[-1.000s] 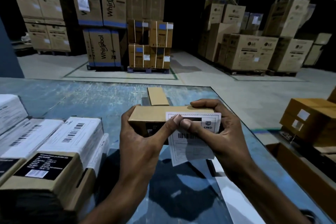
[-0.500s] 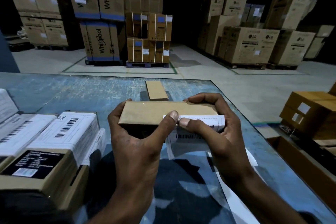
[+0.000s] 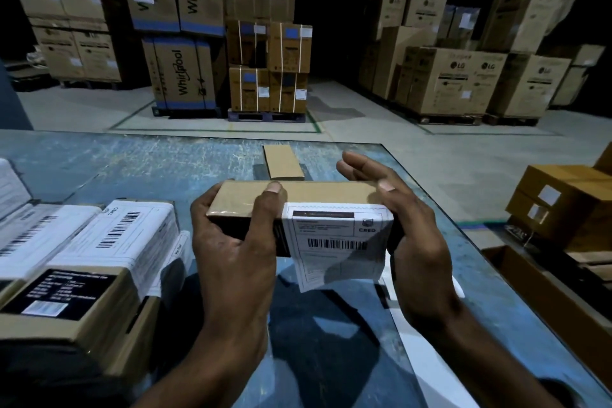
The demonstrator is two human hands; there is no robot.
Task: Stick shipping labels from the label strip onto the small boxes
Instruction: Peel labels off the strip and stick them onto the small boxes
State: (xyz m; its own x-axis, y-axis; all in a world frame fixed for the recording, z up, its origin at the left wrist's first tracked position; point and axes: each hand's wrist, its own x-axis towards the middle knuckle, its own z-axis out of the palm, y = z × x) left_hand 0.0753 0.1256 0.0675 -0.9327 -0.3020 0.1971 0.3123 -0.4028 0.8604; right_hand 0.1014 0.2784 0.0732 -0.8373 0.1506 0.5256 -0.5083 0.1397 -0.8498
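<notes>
On the left sit boxes with labels (image 3: 109,235) already on them – put aside, likely done. Next, the left hand (image 3: 231,242) grips the small box (image 3: 298,195) above the blue table (image 3: 132,162), thumb on top, so it cannot slip. The shipping label (image 3: 334,242) is stuck at the box's top edge and its low part hangs loose – it needs pressing flat. The right hand (image 3: 407,228) cups the box's right end, far fingers lifted loose, thumb near the label. Farther off lies a plain box (image 3: 283,162), waiting.
</notes>
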